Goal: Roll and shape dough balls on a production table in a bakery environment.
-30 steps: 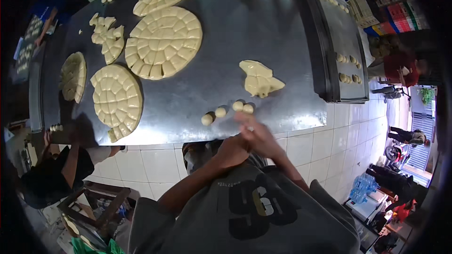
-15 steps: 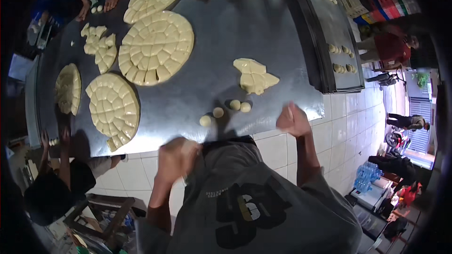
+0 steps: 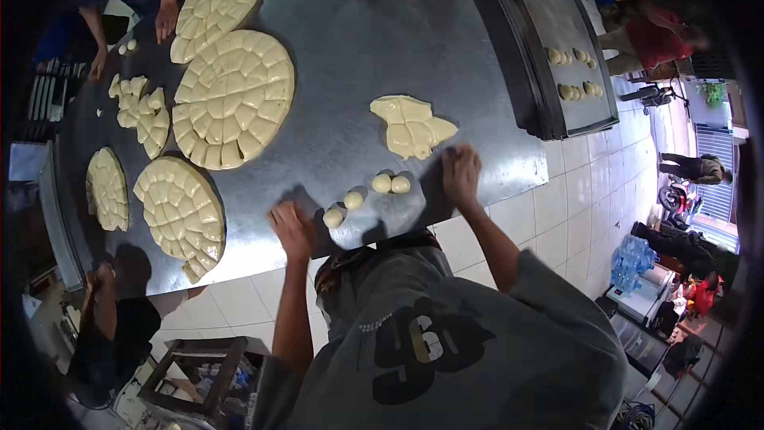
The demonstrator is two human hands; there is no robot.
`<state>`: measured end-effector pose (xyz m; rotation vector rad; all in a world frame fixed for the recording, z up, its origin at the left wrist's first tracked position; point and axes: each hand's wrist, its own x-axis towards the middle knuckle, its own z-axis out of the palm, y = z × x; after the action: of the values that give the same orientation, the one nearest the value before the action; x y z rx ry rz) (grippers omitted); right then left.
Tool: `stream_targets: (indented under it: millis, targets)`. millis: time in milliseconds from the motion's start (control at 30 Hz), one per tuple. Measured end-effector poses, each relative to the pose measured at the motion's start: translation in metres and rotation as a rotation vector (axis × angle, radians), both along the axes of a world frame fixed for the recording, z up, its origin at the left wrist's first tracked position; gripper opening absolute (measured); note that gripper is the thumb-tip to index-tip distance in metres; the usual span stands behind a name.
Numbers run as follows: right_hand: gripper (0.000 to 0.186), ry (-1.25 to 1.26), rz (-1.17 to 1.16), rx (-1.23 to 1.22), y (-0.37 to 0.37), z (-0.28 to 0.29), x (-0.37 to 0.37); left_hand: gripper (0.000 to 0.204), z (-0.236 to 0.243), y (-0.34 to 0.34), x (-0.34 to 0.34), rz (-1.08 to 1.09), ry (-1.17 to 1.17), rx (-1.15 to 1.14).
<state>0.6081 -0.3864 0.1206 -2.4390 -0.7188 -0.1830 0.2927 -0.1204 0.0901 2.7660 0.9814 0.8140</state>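
My left hand [image 3: 292, 229] rests on the metal table near its front edge, left of the dough balls, with its fingers curled down and closed. Farther right, my right hand [image 3: 461, 173] is likewise curled against the tabletop, beside the lower right of a flat, cut piece of dough [image 3: 412, 127]. Whatever lies under either set of fingers is hidden. Between my hands sit a single dough ball [image 3: 333, 217], another dough ball [image 3: 353, 201] just beyond it, and a touching pair of dough balls [image 3: 400, 184].
Large scored dough rounds [image 3: 235, 99] cover the table's left half, with broken dough pieces [image 3: 143, 114] beside them. Stacked trays [image 3: 557, 56] holding dough balls stand at the right edge. Co-workers' hands [image 3: 166, 22] work at the far and left sides. A wooden stool [image 3: 195, 378] stands lower left.
Both my hands have come forward from in front of my body onto the table, the right one also moving left toward the cut dough. The view has shifted slightly. The dough balls stay put.
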Motion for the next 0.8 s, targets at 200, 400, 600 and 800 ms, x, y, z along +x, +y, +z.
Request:
stream_targets:
  millis: [200, 400, 600, 800]
  targets:
    - [0.016, -0.119, -0.19, -0.209, -0.017, 0.024, 0.072, 0.022, 0.036, 0.065, 0.005, 0.198, -0.005, -0.137]
    - [0.015, -0.129, 0.178, -0.075, -0.067, 0.003, 0.004, 0.016, -0.005, -0.011, -0.031, -0.073, -0.064, -0.241]
    - [0.016, 0.062, -0.253, 0.249, 0.005, 0.012, 0.069, 0.016, 0.016, 0.058, 0.028, 0.307, -0.129, -0.252]
    - [0.033, 0.121, -0.194, 0.028, -0.044, 0.021, -0.02, 0.024, 0.049, -0.029, 0.001, 0.095, -0.16, -0.436]
